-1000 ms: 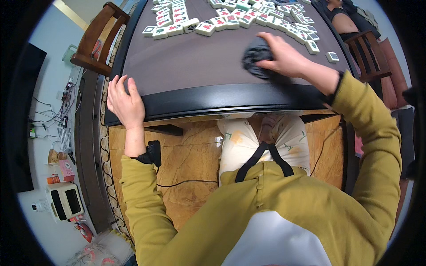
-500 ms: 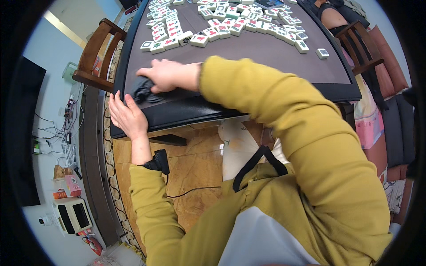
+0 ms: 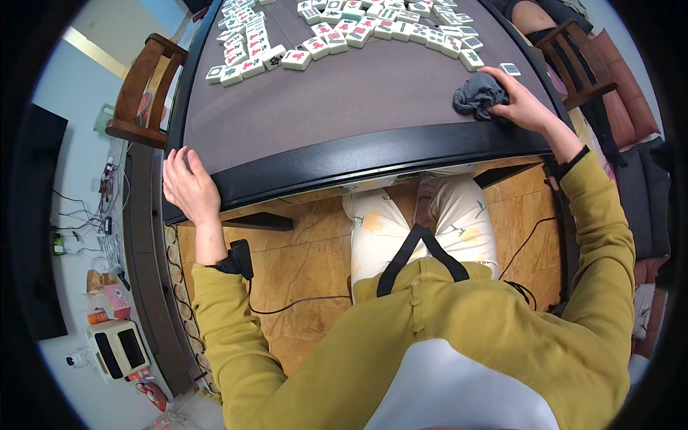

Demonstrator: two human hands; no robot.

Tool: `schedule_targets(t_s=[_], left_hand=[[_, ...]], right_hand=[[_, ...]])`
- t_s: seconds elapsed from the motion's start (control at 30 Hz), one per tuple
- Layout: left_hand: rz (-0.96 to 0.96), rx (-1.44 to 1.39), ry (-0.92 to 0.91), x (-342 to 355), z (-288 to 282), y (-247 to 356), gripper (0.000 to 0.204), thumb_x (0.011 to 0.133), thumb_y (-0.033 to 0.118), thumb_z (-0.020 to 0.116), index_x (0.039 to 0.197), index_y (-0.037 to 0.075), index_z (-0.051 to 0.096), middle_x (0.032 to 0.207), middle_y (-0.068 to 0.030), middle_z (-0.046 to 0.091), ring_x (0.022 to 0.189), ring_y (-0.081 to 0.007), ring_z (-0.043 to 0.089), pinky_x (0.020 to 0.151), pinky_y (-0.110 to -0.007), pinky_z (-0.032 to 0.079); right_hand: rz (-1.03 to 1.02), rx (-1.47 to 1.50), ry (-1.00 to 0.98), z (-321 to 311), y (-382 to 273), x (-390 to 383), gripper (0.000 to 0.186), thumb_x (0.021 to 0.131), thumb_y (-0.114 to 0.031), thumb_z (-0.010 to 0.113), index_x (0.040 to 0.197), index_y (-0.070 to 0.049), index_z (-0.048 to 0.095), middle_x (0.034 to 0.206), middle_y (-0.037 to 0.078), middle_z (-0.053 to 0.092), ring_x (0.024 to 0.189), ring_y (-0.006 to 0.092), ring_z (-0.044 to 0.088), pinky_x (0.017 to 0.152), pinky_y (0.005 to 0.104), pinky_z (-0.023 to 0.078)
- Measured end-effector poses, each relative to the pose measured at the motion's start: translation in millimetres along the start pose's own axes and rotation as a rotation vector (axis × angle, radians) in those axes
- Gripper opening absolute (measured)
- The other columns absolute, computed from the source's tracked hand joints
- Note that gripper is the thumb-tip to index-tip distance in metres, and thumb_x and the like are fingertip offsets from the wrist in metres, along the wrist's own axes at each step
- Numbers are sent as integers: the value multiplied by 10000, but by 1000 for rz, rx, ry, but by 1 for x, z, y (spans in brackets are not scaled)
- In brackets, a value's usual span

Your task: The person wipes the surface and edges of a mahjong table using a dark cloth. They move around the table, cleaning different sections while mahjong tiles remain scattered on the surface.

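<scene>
A crumpled dark grey cloth (image 3: 479, 97) is gripped in my right hand (image 3: 522, 102), pressed on the right part of the grey felt table top (image 3: 337, 97). My left hand (image 3: 192, 185) lies flat over the table's near left corner, its fingers stretched out and holding nothing. The black padded rim (image 3: 344, 152) runs along the near edge between my hands. Many mahjong tiles (image 3: 315, 49) lie spread over the far half, mostly face up. One lone tile (image 3: 509, 69) sits just beyond my right hand, close to the right rim.
Wooden chairs stand at the left (image 3: 147, 89) and right (image 3: 577, 64) of the table. Another person's bare leg (image 3: 532, 16) shows at the far right. A black cable (image 3: 301, 307) trails below my left wrist over the tiled floor. A sofa (image 3: 638, 193) lies to the right.
My right hand has swept the cloth from the table's near left corner across to the right side. My left hand stays at the left corner. The view has shifted slightly.
</scene>
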State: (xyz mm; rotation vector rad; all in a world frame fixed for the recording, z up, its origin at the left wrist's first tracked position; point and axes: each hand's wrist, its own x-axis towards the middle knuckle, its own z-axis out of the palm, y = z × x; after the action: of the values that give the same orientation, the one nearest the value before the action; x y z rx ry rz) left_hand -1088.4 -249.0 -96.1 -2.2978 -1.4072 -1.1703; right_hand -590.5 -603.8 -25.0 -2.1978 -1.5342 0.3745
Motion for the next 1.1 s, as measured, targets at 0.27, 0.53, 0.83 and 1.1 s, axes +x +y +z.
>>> schedule_targets(t_s=[0.27,0.53,0.83,1.1], left_hand=[[-55,-65,-53,3,0,-6,466,1070,461,423,1217,98,675,1349,-91,617,1325,-296,511,1121,-503,307],[-65,-43,-106,5,3,-13,470,1065,452,440,1187,73,691,1298,-98,651,1271,-310,547,1086,-476,365],[-19,24,-109,8,9,-22,501,1067,470,424,1116,84,739,1170,-112,720,1118,-337,645,952,-466,480],[-1,87,-106,9,13,-29,534,1070,489,400,1091,76,737,1130,-118,726,1067,-346,655,916,-485,479]], right_hand=[[-103,-194,-114,105,-156,156,770,904,-341,737,1554,-236,336,1356,262,516,1218,403,586,1017,478,516],[-411,-80,-142,169,-280,133,703,887,-299,743,1512,-300,422,1317,217,553,1206,409,591,1029,470,503],[68,480,-13,29,-67,3,570,893,-272,757,1416,-162,560,1209,147,706,1082,254,683,960,356,537],[-466,2020,-406,17,21,-114,535,1081,-401,317,1385,-37,562,1328,175,643,1096,309,683,822,440,612]])
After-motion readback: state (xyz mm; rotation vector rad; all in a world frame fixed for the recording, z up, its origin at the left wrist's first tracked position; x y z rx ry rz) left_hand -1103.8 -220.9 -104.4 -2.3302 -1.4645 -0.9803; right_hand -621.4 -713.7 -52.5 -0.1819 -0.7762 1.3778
